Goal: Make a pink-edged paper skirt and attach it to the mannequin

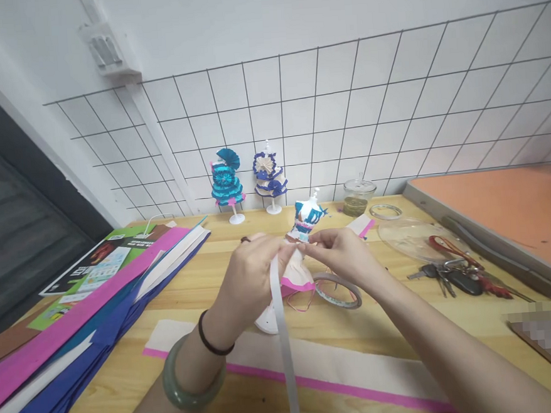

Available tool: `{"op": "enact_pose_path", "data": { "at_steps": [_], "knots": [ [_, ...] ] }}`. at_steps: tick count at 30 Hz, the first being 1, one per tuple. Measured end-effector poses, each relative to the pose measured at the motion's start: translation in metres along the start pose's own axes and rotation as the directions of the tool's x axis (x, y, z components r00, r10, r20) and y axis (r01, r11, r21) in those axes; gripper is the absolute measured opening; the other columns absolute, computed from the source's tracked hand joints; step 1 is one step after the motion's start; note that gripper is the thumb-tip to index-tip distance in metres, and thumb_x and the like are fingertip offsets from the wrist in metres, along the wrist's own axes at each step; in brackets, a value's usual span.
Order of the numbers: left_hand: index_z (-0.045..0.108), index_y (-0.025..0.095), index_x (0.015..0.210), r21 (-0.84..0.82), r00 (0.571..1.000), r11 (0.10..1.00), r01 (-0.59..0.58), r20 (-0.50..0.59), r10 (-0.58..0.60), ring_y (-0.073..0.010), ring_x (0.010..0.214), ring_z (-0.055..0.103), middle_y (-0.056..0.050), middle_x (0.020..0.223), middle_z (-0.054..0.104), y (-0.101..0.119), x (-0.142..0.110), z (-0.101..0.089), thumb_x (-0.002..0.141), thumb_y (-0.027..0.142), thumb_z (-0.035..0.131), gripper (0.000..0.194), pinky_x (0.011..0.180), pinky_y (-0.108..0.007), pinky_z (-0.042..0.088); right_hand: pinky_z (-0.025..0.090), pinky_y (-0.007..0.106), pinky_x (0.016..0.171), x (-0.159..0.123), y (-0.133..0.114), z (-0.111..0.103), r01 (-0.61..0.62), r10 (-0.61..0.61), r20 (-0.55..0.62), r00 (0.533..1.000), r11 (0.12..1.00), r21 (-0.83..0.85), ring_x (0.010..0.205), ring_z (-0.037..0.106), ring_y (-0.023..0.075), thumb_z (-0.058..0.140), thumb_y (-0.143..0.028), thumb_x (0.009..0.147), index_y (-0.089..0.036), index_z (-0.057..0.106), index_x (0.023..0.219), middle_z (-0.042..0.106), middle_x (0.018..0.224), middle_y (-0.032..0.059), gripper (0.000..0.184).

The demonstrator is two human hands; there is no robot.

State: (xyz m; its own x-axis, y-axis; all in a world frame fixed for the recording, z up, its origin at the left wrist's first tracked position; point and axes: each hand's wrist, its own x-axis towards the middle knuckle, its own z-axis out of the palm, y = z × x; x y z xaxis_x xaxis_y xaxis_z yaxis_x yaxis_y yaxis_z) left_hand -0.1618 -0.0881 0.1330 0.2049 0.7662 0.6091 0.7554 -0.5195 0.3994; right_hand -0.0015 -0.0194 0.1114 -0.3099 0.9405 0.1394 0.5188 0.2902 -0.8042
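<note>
A small dress-form mannequin [308, 212] in white, blue and pink paper leans in the middle of the table. Pleated cream paper with a pink edge [297, 275] hangs below its waist like a skirt. My left hand [256, 267] is closed at the left of the waist, and a long white strip [284, 344], like tape backing, trails down from it. My right hand [342, 249] pinches the pleated paper's top at the right of the waist. Both fingertips partly hide the join. Below the skirt, the white round base [266, 321] shows beside my left wrist.
A tape roll [340, 291] lies by the skirt, and a long cream-and-pink paper strip [343, 359] crosses the front. Coloured paper sheets [81, 327] cover the left. Two dressed mannequins [227, 184] and a lidded glass jar [358, 197] stand behind; keys [450, 276] lie right.
</note>
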Motion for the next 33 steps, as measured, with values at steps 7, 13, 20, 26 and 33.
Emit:
{"op": "enact_pose_path", "data": {
  "at_steps": [7, 13, 20, 26, 33],
  "knots": [
    [0.061, 0.019, 0.087, -0.018, 0.919, 0.976, -0.219, 0.331, 0.212, -0.0154, 0.081, 0.055, -0.002, 0.083, 0.064, 0.012, -0.007, 0.004, 0.087, 0.016, 0.044, 0.018, 0.074, -0.029, 0.039, 0.022, 0.021, 0.041, 0.003, 0.006, -0.002, 0.025, -0.024, 0.053, 0.998, 1.0, -0.016, 0.043, 0.03, 0.0077, 0.053, -0.045, 0.074, -0.015, 0.065, 0.068, 0.036, 0.047, -0.0051, 0.033],
    [0.062, 0.021, 0.085, -0.085, 0.974, 0.995, 0.059, 0.223, -0.039, -0.0156, 0.091, 0.056, -0.001, 0.091, 0.064, -0.008, -0.001, -0.021, 0.084, 0.016, 0.048, 0.015, 0.082, -0.03, 0.042, 0.021, 0.021, 0.041, 0.002, 0.005, -0.005, 0.066, -0.069, 0.132, 0.989, 0.998, 0.025, 0.044, 0.027, 0.0074, 0.053, -0.048, 0.075, -0.015, 0.067, 0.075, 0.035, 0.049, -0.0052, 0.036],
    [0.047, 0.023, 0.124, -0.248, 0.921, 0.898, 0.364, 0.236, -0.308, -0.0211, 0.107, 0.054, -0.006, 0.114, 0.06, -0.036, 0.003, 0.006, 0.076, 0.034, 0.061, 0.052, 0.091, -0.035, 0.041, 0.021, 0.021, 0.043, -0.003, -0.001, -0.003, 0.089, -0.099, 0.205, 0.974, 0.994, 0.061, 0.047, 0.028, 0.0077, 0.053, -0.046, 0.077, -0.016, 0.069, 0.082, 0.035, 0.052, -0.0048, 0.034],
    [0.061, 0.022, 0.105, -0.335, 0.935, 0.884, 0.325, 0.255, -0.247, -0.0188, 0.099, 0.058, -0.003, 0.107, 0.064, -0.029, 0.005, 0.006, 0.077, 0.026, 0.057, 0.028, 0.089, -0.032, 0.042, 0.019, 0.02, 0.042, -0.005, -0.004, -0.004, 0.062, -0.084, 0.233, 0.969, 0.993, 0.101, 0.045, 0.027, 0.0066, 0.053, -0.04, 0.078, -0.017, 0.069, 0.095, 0.034, 0.05, -0.0059, 0.033],
    [0.062, 0.017, 0.101, -0.437, 0.91, 0.804, 0.402, 0.289, -0.298, -0.0193, 0.09, 0.061, -0.006, 0.101, 0.066, -0.029, 0.007, 0.0, 0.075, 0.025, 0.059, 0.028, 0.077, -0.029, 0.046, 0.031, 0.02, 0.043, -0.006, -0.004, -0.002, -0.095, -0.076, 0.411, 0.909, 0.919, 0.382, 0.047, 0.043, 0.0085, 0.058, -0.041, 0.078, -0.014, 0.054, 0.118, 0.048, 0.055, -0.004, 0.048]
  ]
}}
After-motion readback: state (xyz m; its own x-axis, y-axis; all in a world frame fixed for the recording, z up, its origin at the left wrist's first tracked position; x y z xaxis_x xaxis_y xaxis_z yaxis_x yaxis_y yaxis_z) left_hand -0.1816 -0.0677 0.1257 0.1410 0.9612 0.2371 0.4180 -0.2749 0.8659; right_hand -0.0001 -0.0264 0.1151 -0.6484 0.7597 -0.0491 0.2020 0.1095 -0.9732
